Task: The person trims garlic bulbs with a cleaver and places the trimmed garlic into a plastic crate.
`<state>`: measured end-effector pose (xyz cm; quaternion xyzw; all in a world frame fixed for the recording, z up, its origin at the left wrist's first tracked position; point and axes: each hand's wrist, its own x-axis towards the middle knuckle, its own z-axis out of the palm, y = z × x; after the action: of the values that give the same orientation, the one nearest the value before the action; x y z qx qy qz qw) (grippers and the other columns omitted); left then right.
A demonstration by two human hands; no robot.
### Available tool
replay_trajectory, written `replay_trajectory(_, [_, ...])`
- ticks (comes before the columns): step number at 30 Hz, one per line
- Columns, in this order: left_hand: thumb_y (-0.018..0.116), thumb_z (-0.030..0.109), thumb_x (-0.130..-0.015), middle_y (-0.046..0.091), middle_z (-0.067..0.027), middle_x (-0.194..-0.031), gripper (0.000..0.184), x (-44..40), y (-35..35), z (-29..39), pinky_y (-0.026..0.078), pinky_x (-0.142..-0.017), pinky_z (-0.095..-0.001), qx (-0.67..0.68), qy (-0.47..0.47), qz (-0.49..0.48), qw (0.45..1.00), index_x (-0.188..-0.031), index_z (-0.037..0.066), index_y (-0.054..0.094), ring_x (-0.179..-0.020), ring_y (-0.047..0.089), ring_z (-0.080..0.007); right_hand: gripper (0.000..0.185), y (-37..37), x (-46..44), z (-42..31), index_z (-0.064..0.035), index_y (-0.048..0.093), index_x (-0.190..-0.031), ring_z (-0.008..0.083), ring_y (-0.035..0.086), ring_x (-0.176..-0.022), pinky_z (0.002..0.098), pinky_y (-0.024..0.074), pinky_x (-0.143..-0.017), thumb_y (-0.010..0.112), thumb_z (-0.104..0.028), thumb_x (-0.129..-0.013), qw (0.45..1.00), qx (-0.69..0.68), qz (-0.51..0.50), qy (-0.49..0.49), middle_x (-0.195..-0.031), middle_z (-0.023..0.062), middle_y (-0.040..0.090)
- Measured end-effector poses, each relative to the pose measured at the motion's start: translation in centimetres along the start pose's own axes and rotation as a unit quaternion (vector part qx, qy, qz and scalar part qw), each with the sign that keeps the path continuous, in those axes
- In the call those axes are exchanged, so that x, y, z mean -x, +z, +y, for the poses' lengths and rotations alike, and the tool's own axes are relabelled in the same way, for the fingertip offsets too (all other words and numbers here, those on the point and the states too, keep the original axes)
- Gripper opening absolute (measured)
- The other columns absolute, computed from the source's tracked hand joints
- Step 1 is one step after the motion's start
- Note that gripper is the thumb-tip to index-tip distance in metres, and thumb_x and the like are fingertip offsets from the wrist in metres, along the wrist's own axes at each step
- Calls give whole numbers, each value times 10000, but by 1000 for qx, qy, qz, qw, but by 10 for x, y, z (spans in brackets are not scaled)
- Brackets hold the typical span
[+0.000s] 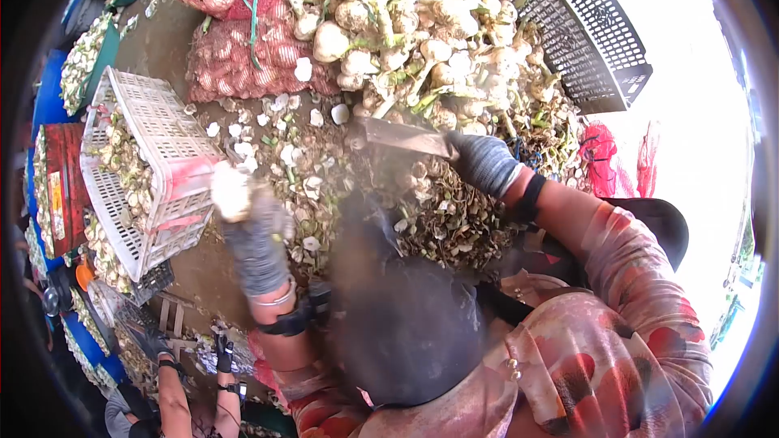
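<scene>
A pale garlic bulb [232, 192] sits at the fingers of my left hand [258, 239], which wears a grey glove and is smeared by motion. This hand is beside the near end of a white plastic crate [182, 166] holding garlic bulbs. My right hand [484, 164], also gloved, is closed around a knife [406, 137], whose broad blade points left. Beyond the blade rises a heap of garlic bulbs with stalks [422, 40]. Below it lies a pile of dry trimmings [454, 215], with loose white peelings [296, 154] scattered to the left.
Red mesh sacks of garlic [243, 53] lie behind the peelings. A dark perforated crate [588, 28] stands at the back right, near red netting [599, 158]. Full tubs line the left, including a green one [101, 65]. Another person's gloved hands [225, 353] show at lower left.
</scene>
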<state>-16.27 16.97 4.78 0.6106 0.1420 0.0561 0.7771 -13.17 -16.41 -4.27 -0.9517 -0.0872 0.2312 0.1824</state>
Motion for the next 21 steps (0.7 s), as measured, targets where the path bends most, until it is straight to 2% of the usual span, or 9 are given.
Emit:
replay_trajectory(1, [619,232,-919,570,-4,-777,328,-16,-14,20,398,-394,-205,123,38,36,991,-1122,-9,531,-477,438,-57,242,-1,7,8,-80,594,-1052,390,658,-752,459,514,-655,598,-239,-869,1000,-12,12,-6,-781,209,657])
replay_trajectory(2, [578,263,-948,642,-119,-882,387,-36,-50,42,555,-598,-257,180,90,31,979,-1167,-47,498,-626,593,-128,258,0,15,15,-86,601,-1058,391,657,-757,459,515,-660,610,-260,-867,999,-25,21,-10,-777,209,655])
replay_trajectory(4, [552,343,-952,420,-327,-1380,558,-57,-84,67,411,-1092,-483,376,59,24,924,-1247,-111,417,-1136,570,-388,285,7,20,27,-88,601,-1029,395,652,-738,460,513,-650,651,-304,-849,996,-65,57,9,-749,206,649])
replay_trajectory(6, [570,335,-945,389,-293,-1416,623,-94,-61,55,424,-1078,-450,271,43,113,955,-1352,-85,355,-1200,524,-361,294,14,22,37,-93,603,-1014,398,650,-722,466,512,-637,662,-329,-849,989,-109,95,15,-747,208,648])
replay_trajectory(9, [586,249,-944,481,-174,-1358,555,-125,45,-4,389,-1064,-385,-111,89,-39,989,-1409,21,385,-1235,488,-260,317,21,22,47,-106,613,-1032,397,650,-710,476,512,-627,671,-356,-845,987,-126,98,-1,-734,212,645])
replay_trajectory(11, [675,117,-819,503,-154,-1354,616,-166,88,-54,403,-1050,-404,-455,279,-147,833,-1385,70,438,-1245,477,-347,334,9,20,42,-101,613,-1039,398,650,-708,470,517,-634,670,-368,-847,990,-120,78,2,-728,213,644])
replay_trajectory(13, [730,186,-755,520,-212,-1283,622,-186,122,-81,428,-1018,-436,-635,315,-122,694,-1321,68,502,-1218,464,-386,326,0,16,39,-90,604,-1017,396,650,-712,470,516,-638,664,-366,-854,987,-147,54,36,-725,216,639])
replay_trajectory(18, [770,218,-710,515,-236,-1140,580,-158,125,-82,462,-930,-448,-706,214,-58,673,-1222,39,564,-1070,528,-367,294,-7,9,32,-83,588,-1033,411,647,-760,481,512,-648,655,-307,-855,985,-163,57,10,-789,224,644])
replay_trajectory(21, [798,206,-678,519,-212,-1102,485,-136,90,-114,464,-911,-409,-633,185,-87,747,-1074,-13,624,-1031,542,-360,302,1,6,18,-83,589,-1056,413,641,-809,481,512,-702,655,-294,-850,990,-136,30,-19,-831,216,653])
